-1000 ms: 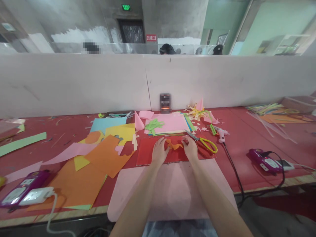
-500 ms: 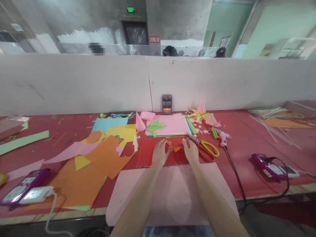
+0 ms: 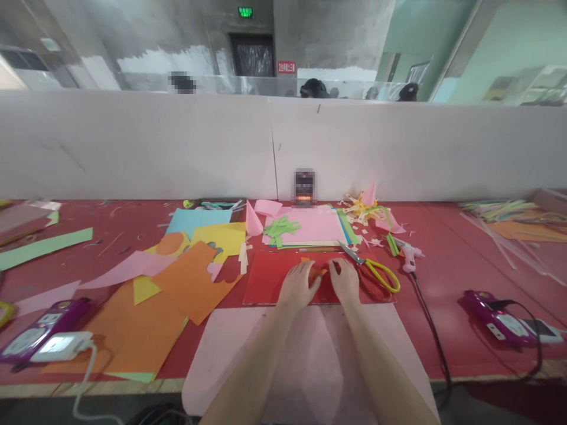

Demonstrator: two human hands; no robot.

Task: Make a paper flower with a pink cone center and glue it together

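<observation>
Both hands rest palm down on a red paper sheet (image 3: 266, 280) in front of me. My left hand (image 3: 297, 286) and my right hand (image 3: 344, 280) lie close together with fingers stretched out, pressing a small orange paper cutout (image 3: 319, 270). Only a sliver of the cutout shows between the fingers. A large pink sheet (image 3: 305, 360) lies under my forearms at the table's near edge. Yellow-handled scissors (image 3: 374, 270) lie just right of my right hand.
Orange (image 3: 190, 280), yellow and blue sheets lie to the left. A pink sheet with green cutouts (image 3: 310, 227) lies behind the red one. A glue gun (image 3: 410, 255) with black cord sits to the right. Purple devices (image 3: 498, 319) sit at both table ends. A white partition runs behind.
Both hands have drawn closer together over the orange cutout, covering most of it. The camera has tilted slightly, shifting the scene down and right.
</observation>
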